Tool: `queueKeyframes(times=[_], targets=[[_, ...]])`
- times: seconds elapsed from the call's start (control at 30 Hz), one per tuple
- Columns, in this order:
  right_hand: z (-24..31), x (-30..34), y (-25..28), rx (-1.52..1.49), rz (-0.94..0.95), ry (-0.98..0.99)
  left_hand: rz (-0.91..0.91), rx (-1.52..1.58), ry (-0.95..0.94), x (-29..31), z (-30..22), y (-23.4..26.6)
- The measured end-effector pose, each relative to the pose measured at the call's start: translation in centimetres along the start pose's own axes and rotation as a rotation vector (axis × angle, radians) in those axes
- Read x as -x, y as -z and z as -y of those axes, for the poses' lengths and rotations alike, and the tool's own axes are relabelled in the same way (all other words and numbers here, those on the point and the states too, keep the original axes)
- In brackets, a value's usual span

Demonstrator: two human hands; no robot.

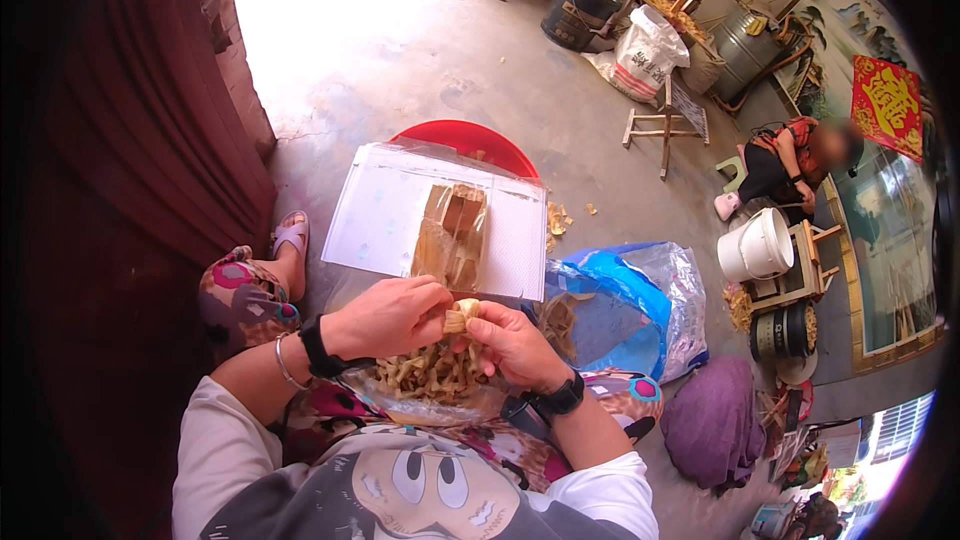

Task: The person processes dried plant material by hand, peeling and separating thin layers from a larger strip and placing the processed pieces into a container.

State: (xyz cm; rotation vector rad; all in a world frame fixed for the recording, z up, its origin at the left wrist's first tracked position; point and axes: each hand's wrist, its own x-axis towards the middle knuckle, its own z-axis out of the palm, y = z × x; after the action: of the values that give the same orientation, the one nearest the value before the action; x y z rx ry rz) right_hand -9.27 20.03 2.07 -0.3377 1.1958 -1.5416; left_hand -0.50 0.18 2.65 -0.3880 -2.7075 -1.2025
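Observation:
My left hand [390,315] and my right hand [510,340] meet over my lap, both pinching one small pale tan piece [460,317] of dried plant material between the fingertips. Under them a heap of similar tan strips [430,372] lies on clear plastic in my lap. Just beyond the hands a white board [375,215] rests on a red basin [470,142] and carries a stack of flat brown pieces [452,235].
A blue and clear plastic bag [625,305] lies at my right, a purple cushion [712,420] behind it. A white bucket [755,245] and a seated person [790,165] are further right. A dark red door [130,190] stands at my left.

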Motion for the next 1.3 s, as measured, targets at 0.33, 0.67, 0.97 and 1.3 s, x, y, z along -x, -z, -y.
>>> queueKeyframes(times=[0.33, 0.67, 0.97, 1.3], targets=[[2.3, 0.9, 0.5, 0.054, 0.034, -0.161, 0.175, 0.583, 0.359, 0.2, 0.8, 0.0], [2.7, 1.2, 3.0, 0.034, -0.032, -0.076, 0.193, 0.488, 0.182, 0.5, 0.1, 1.5], [1.7, 0.0, 0.5, 0.028, 0.058, -0.15, 0.412, 1.204, 0.478, 0.0, 0.8, -0.7], [1.7, 0.1, 0.8, 0.104, 0.024, -0.11, 0.372, 1.291, 0.664, 0.0, 1.3, -1.1]])
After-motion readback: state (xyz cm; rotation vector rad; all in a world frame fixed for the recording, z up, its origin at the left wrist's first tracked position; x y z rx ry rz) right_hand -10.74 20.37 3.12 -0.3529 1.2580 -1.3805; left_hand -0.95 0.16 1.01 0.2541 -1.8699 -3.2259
